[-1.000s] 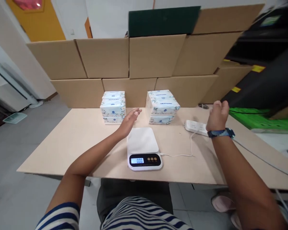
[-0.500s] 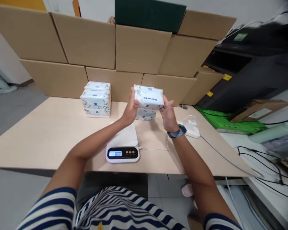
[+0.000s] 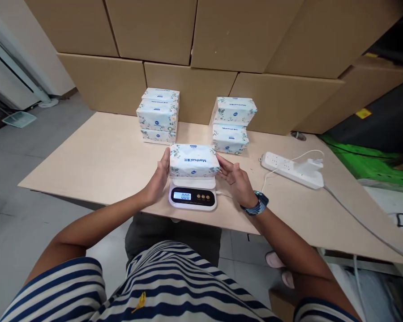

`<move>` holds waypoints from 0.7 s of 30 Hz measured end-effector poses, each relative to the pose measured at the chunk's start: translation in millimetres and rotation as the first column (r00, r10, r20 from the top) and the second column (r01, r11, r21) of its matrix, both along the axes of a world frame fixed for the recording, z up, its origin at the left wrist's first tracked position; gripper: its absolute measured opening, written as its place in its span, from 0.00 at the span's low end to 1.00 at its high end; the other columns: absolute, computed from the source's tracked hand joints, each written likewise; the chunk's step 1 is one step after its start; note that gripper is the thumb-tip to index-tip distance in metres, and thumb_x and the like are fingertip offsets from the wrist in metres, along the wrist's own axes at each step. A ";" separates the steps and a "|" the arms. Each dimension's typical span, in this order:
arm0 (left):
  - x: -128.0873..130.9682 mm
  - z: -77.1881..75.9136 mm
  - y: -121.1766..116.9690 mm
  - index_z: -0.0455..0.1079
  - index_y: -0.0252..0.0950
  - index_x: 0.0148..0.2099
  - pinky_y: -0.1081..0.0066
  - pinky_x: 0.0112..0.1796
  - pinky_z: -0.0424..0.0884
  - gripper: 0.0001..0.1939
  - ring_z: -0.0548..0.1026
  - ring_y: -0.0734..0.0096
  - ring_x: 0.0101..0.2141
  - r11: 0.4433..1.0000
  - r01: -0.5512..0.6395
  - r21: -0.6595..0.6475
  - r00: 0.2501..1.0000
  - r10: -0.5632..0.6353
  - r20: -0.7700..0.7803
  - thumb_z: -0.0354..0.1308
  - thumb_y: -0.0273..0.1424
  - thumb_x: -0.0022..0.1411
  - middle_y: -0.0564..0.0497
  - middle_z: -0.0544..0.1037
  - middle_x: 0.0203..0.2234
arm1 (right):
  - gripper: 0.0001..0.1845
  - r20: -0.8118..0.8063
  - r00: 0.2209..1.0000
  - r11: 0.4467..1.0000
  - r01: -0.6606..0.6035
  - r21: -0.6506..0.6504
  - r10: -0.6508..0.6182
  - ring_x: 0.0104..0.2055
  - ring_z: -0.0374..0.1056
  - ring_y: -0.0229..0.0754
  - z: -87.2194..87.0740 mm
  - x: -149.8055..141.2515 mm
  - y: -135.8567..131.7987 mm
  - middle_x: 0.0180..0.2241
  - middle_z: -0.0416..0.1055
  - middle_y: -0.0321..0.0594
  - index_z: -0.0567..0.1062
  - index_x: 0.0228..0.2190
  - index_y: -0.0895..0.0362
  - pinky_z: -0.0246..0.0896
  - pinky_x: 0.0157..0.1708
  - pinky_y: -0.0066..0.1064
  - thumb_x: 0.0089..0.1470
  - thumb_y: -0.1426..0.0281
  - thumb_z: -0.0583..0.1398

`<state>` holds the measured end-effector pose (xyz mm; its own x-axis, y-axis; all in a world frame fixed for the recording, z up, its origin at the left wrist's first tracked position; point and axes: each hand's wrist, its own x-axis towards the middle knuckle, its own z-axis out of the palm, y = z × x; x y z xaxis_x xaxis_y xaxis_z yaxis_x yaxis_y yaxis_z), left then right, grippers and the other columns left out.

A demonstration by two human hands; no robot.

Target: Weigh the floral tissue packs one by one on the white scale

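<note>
Between my two hands is a white, flower-printed tissue pack [image 3: 193, 161] with blue lettering. My left hand [image 3: 159, 179] presses its left side, and the fingers of my right hand [image 3: 237, 179] hold its right end. The pack is over the plate of a white digital scale [image 3: 194, 199], whose lit display reads 0.00. Whether the pack's underside touches the plate is hard to tell. Behind it stand a left stack of tissue packs [image 3: 157, 118] and a right stack of tissue packs [image 3: 231, 138].
Large cardboard boxes [image 3: 114, 85] form a wall along the table's back. To the right lies a white power strip [image 3: 290, 170] with a plug and cables. A thin white cable runs from the scale. The wooden table's [image 3: 97, 156] front edge is near my body.
Both hands have brought the tissue pack down and nearer, from in front of the right stack to over the scale. The view has tilted down. The display still reads 0.00.
</note>
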<state>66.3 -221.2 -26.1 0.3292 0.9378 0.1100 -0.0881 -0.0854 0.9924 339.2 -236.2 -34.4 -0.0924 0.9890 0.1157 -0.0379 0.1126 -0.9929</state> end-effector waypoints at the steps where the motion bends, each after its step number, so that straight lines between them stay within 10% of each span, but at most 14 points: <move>1: -0.1 -2.4 1.2 0.40 0.50 0.84 0.55 0.80 0.44 0.57 0.40 0.59 0.82 1.000 0.009 0.002 1.000 -0.009 -0.001 0.37 0.75 0.64 0.55 0.39 0.83 | 0.48 -0.029 0.999 1.000 0.014 -0.019 -0.015 0.77 0.63 0.57 -1.9 2.2 3.4 0.73 0.67 0.42 0.75 0.67 0.47 0.64 0.75 0.58 0.62 0.30 0.52; 12: -5.6 -15.3 41.2 0.48 0.52 0.82 0.49 0.80 0.36 0.55 0.39 0.55 0.82 0.999 -0.043 0.022 0.995 0.044 -0.093 0.36 0.75 0.64 0.53 0.43 0.83 | 0.47 0.083 0.958 0.962 0.275 0.001 -0.274 0.54 0.82 0.52 -12.8 14.5 32.5 0.62 0.80 0.51 0.78 0.60 0.50 0.78 0.58 0.51 0.59 0.28 0.53; 18: -2.7 -14.0 57.7 0.38 0.55 0.84 0.54 0.80 0.36 0.53 0.35 0.61 0.82 0.994 0.067 0.082 0.995 -0.061 -0.081 0.33 0.74 0.66 0.59 0.36 0.83 | 0.53 0.119 0.949 0.955 0.282 0.089 -0.292 0.73 0.67 0.58 -19.7 -4.6 36.1 0.74 0.65 0.51 0.67 0.70 0.46 0.65 0.73 0.58 0.57 0.26 0.52; 21: 2.0 -19.2 53.4 0.41 0.54 0.83 0.49 0.78 0.53 0.52 0.48 0.58 0.81 0.989 0.139 0.043 0.990 -0.138 -0.034 0.35 0.72 0.68 0.51 0.53 0.82 | 0.59 0.206 0.958 0.972 0.165 0.166 -0.198 0.82 0.49 0.55 -27.4 -8.0 29.3 0.80 0.52 0.43 0.54 0.76 0.43 0.51 0.80 0.54 0.56 0.24 0.49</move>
<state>68.3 -167.8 -45.3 0.4596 0.8772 0.1389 -0.0721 -0.1191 0.9903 331.2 -206.9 -61.8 0.0473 0.9653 0.2567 0.2138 0.2412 -0.9466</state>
